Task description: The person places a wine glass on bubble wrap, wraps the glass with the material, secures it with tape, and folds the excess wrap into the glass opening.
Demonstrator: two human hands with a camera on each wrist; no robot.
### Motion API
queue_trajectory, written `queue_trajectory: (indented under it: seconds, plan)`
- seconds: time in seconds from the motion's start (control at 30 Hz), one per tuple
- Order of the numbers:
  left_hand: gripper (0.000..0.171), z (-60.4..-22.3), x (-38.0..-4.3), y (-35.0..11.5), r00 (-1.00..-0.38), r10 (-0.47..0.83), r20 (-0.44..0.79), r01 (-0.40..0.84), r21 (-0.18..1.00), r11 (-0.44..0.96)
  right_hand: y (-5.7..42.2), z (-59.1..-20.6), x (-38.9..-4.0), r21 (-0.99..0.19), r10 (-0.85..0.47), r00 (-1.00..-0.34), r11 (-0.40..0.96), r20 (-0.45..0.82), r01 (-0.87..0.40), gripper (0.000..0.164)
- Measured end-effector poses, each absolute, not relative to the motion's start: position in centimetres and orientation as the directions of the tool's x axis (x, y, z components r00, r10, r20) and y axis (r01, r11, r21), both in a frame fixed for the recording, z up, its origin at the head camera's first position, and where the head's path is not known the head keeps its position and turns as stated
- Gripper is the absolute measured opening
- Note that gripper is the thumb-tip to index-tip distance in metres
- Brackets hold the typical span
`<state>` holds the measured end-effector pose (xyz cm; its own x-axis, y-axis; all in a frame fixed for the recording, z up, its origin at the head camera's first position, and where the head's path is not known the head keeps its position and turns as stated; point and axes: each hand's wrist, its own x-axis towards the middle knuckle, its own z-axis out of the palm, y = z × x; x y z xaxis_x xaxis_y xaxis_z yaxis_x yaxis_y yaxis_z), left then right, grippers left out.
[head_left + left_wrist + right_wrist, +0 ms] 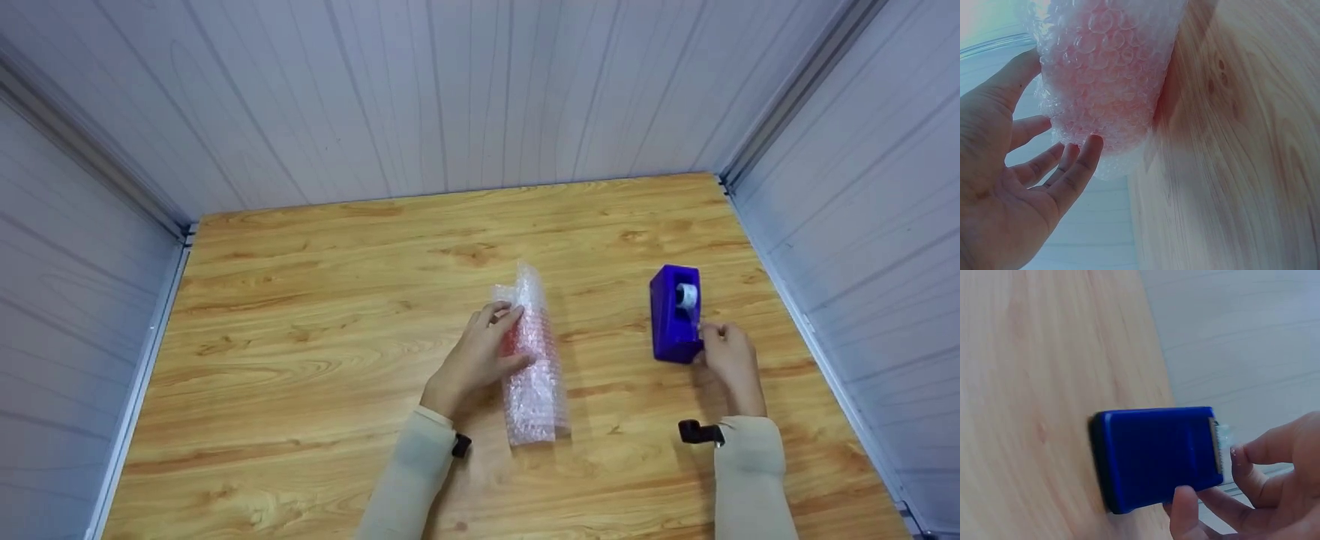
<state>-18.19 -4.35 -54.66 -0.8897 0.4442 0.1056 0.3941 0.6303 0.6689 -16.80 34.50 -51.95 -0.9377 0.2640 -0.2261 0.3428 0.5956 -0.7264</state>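
Observation:
A bubble-wrapped roll (536, 375), pinkish through the clear wrap, lies lengthwise on the wooden table. My left hand (480, 349) rests against its left side, thumb and fingers spread along it. Up close in the left wrist view, fingertips (1094, 143) touch the bubble wrap (1109, 73) with the fingers loosely bent. To the right stands a blue tape dispenser (671, 322) carrying a small white tape roll (686, 295). My right hand (727, 356) is at its cutter end, thumb and forefinger pinching the clear tape (1224, 435); other fingers touch the dispenser's lower side.
The wood-grain table (322, 300) reaches a pale panelled wall (450, 97) at the back. Similar panels (885, 225) close in the left and right sides. A small black wrist mount (699, 432) sticks out from my right sleeve.

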Motion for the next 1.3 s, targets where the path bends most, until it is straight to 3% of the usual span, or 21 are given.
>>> queue_trajectory:
  seconds: [0.33, 0.5, 0.9, 1.3]
  plan:
    - [0.08, -54.8, -18.2, -4.4, -0.889, 0.447, 0.099, 0.386, 0.685, 0.617, 33.6, -52.6, -16.7, -0.904, 0.345, -0.902, 0.239, -0.261, 0.353, 0.041]
    - [0.079, -54.9, -18.2, -4.3, -0.887, 0.449, 0.112, 0.398, 0.679, 0.617, 33.4, -53.1, -16.8, -0.938, 0.378, -0.88, 0.072, -0.289, 0.339, 0.03]
    - [0.078, -54.9, -18.2, -4.2, -0.89, 0.443, 0.109, 0.392, 0.678, 0.622, 32.9, -53.8, -16.2, -0.964, 0.456, -0.85, -0.084, -0.262, 0.252, 0.017]
    - [0.079, -54.7, -18.2, -4.1, -0.892, 0.442, 0.094, 0.379, 0.686, 0.621, 32.2, -55.4, -15.3, -0.981, 0.525, -0.831, -0.15, -0.184, 0.123, 0.023]
